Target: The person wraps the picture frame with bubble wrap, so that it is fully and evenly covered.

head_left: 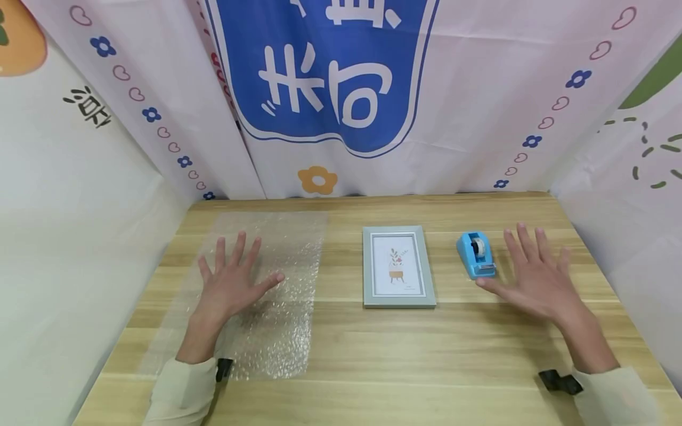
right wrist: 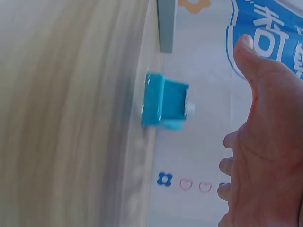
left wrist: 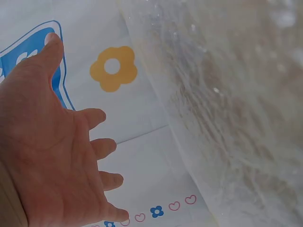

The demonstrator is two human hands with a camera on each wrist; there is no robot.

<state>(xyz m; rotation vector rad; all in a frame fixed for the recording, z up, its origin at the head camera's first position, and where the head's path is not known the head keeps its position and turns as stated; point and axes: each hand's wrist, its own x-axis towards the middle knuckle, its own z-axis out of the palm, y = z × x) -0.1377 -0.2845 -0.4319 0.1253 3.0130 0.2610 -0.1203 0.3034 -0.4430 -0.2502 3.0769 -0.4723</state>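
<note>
My left hand [head_left: 226,290] is spread over a clear sheet of bubble wrap [head_left: 288,319] that lies flat on the left of the table; it holds nothing. In the left wrist view the bubble wrap [left wrist: 236,94] fills the right side, beside the straight fingers. My right hand [head_left: 540,281], also spread and holding nothing, is just right of a blue tape dispenser [head_left: 471,254] with a small roll in it. The right wrist view shows that dispenser [right wrist: 163,101] apart from the palm. Between the hands lies a grey-framed picture [head_left: 396,266] of a potted plant, face up.
The wooden table [head_left: 399,361] has a white printed cloth [head_left: 479,118] hanging behind it and pale cloth along both sides. Dark bands show at both wrists, by the light sleeves [head_left: 183,390].
</note>
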